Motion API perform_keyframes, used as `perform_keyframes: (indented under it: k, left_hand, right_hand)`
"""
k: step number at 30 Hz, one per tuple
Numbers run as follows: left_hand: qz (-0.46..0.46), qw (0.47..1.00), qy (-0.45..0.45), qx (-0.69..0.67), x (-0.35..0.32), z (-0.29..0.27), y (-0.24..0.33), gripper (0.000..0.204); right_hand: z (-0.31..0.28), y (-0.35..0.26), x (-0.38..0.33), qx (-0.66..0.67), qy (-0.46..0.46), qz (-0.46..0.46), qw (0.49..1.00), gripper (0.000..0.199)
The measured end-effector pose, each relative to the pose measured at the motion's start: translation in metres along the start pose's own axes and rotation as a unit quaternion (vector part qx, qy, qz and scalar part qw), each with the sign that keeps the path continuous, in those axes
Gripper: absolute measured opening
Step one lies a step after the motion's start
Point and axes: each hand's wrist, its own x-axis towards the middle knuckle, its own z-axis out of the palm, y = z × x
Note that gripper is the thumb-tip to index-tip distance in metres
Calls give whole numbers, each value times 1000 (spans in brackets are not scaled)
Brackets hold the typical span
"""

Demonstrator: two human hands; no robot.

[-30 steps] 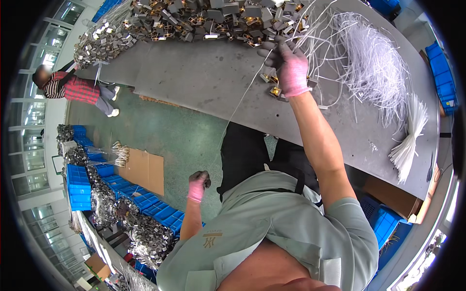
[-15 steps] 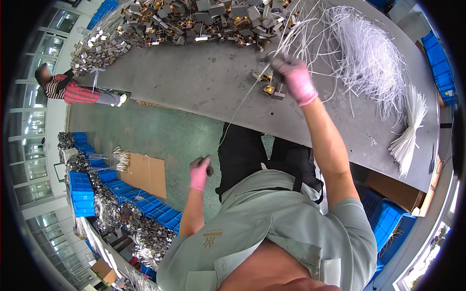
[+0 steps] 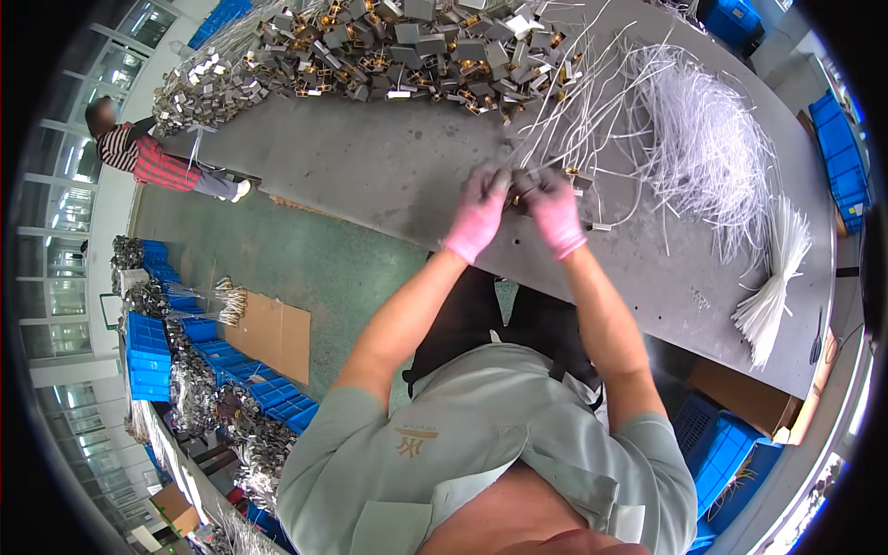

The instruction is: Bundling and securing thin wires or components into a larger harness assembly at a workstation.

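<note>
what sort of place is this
Most likely a factory workshop: the long grey worktable bears a heap of small blocky parts and a mass of thin white strands, and blue plastic crates line the floor's far side.

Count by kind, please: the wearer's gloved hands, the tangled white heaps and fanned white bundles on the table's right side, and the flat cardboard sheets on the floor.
Left hand and right hand, gloved: 2
Tangled white heap: 1
Fanned white bundle: 1
Flat cardboard sheet: 1
Total: 5
</note>
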Motion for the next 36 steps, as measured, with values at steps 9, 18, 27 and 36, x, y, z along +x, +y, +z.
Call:
perform_keyframes:
  k: [9,18,27,36]
  left_hand:
    - [35,954,262,143,167,13,54,74]
    - [112,956,172,208,175,-14,36,29]
    - [76,961,189,189,179,-5,61,48]
    - [106,956,61,266,80,-60,28,34]
  right_hand:
    - [-88,-2,21,35,86,-105,990,27]
    - [-12,51,-44,-381,-99,-223,892,31]
    - [-15,41,-42,-316,-49,-152,935,37]
    - [-31,63,-48,-295,-33,-188,936,36]
